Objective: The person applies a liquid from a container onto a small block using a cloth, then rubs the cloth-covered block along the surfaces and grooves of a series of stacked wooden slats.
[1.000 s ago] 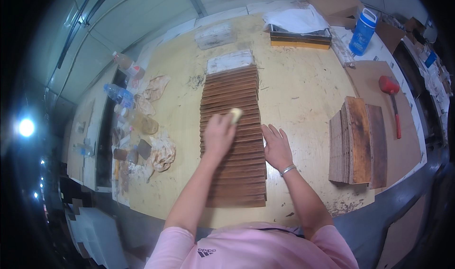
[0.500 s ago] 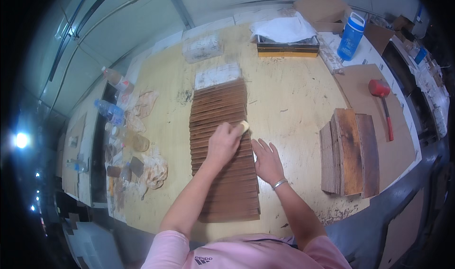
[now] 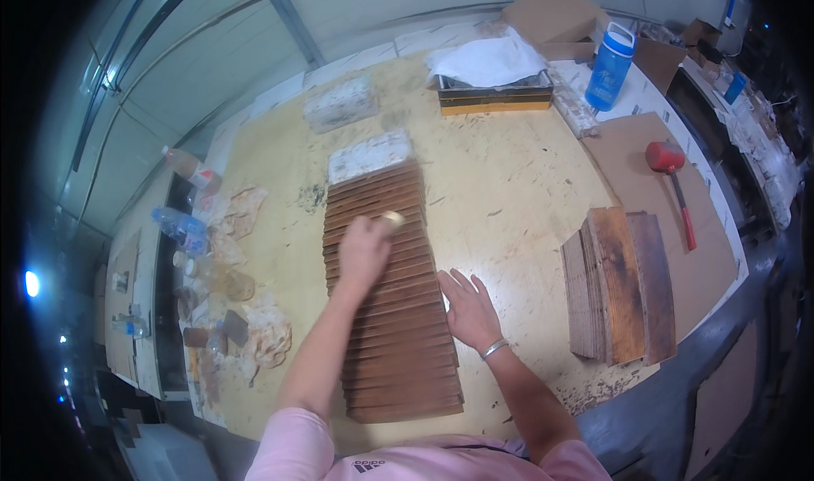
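A long row of reddish-brown wooden slats lies overlapped on the table in front of me. My left hand is over the upper middle of the row, its fingers closed on a small pale yellow block. Whether this is a sponge or something harder, I cannot tell. Beside the row's right edge, my right hand rests with fingers spread, the fingertips close to the slat ends. It holds nothing. A white, stained block sits against the far end of the row.
Stacked wooden boards stand on the right, near a red mallet on cardboard. Behind are a blue bottle, a cloth-covered tray and a plastic-wrapped block. Plastic bottles and crumpled rags line the left side.
My left hand has slid left with the pale block, from the slats' right edge toward their middle. The whole view has shifted slightly; my right hand stays beside the row.
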{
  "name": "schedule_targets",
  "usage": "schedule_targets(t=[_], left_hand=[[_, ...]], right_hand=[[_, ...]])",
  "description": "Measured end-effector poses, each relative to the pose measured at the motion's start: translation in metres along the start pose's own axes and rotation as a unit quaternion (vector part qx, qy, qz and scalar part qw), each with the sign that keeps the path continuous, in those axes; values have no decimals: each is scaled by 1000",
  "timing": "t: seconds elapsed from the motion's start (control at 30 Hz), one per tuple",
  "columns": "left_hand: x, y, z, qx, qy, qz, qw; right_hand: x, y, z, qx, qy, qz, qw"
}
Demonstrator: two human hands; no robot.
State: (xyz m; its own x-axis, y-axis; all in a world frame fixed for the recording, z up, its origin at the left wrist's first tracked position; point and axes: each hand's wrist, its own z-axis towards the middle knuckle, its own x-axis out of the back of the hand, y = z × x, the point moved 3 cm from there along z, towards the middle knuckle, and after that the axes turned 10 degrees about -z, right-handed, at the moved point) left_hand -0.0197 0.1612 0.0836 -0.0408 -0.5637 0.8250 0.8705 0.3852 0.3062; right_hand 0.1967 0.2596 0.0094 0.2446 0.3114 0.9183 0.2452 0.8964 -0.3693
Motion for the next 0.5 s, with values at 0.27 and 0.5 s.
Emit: schedule_targets(t=[0.27, 0.5], left_hand=[[-14, 25, 19, -71, -27, -79, 994], [-7, -35, 36, 17, 46, -34, 998]], right_hand=[[-5, 5, 1, -6, -4, 8, 1000], [-2, 1, 2, 0, -1, 8, 1000]])
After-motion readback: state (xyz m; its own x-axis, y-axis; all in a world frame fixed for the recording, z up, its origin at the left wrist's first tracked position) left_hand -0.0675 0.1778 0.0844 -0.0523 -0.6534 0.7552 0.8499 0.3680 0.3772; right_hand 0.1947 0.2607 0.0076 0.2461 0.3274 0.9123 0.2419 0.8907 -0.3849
